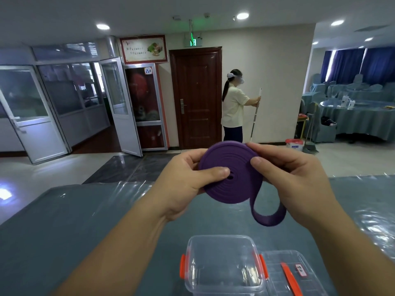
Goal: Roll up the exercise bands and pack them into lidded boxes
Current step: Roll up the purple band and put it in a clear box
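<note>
Head view, nearest first: a clear box (222,265) with orange latches stands open on the grey-blue surface (85,231), and its lid (295,272) lies flat just beside it to the right. Above them, held clear of the surface, is the purple exercise band (228,174), wound into a flat coil. The left hand (188,180) has its grip closed on the coil, thumb pressed near the centre hole. The right hand (292,178) pinches the coil's far rim, thumb on its face. The rolling step looks almost finished: a short loose loop hangs from the coil's lower right. The next move likely calls for winding that tail in while the thumbs keep the turns tight, then lowering the coil flat into the box. The coil's face tilts toward the camera; its axis points up and back. Beyond, a person stands holding a mop near a dark door.
</note>
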A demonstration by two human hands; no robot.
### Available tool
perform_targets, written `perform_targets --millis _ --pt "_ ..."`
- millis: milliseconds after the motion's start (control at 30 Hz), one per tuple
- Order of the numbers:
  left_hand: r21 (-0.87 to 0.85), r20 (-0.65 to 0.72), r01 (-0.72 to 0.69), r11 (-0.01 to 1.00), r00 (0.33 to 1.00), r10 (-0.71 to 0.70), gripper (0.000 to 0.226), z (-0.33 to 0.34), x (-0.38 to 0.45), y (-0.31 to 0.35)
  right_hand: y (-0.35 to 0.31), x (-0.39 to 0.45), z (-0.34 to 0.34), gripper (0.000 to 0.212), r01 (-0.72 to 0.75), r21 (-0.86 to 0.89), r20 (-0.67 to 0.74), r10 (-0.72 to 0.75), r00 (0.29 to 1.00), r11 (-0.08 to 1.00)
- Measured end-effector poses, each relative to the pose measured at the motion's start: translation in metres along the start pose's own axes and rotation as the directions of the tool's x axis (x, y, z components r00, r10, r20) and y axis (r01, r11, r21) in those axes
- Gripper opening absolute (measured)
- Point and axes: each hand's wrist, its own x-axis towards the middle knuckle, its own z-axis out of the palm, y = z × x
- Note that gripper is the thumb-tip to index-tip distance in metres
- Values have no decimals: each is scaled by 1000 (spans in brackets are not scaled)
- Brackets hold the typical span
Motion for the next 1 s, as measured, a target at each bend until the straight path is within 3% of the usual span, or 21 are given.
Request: perform_targets --millis 100,333,433,533,733,900,1000 --pt "52 14 8 999 1000 -9 40 4 -2 4 0 -1 -2 32 -12 -38 39 14 999 999" --pt "114 2 22 993 1000 -22 39 3 -4 9 -6 0 -4 32 0 -128 91 12 996 992" --pt "237 71 -5 971 997 -12 28 -2 -5 14 -10 1 -6 32 -3 -186 131 28 991 983" --pt "362 125 -16 932 992 -31 33 -5 -6 17 -14 0 -3 29 21 -201 186 17 982 979" --pt "-22 13 11 1000 1000 -10 45 -3 -3 1 -5 -3 -5 33 33 -59 34 -31 999 998" --pt "252 56 -30 967 998 16 41 -1 -6 4 -4 -6 -8 31 22 -123 67 -14 998 992" --pt "173 20 -50 984 999 47 43 -2 -5 3 -5 -9 -7 33 33 -113 74 -24 997 993"
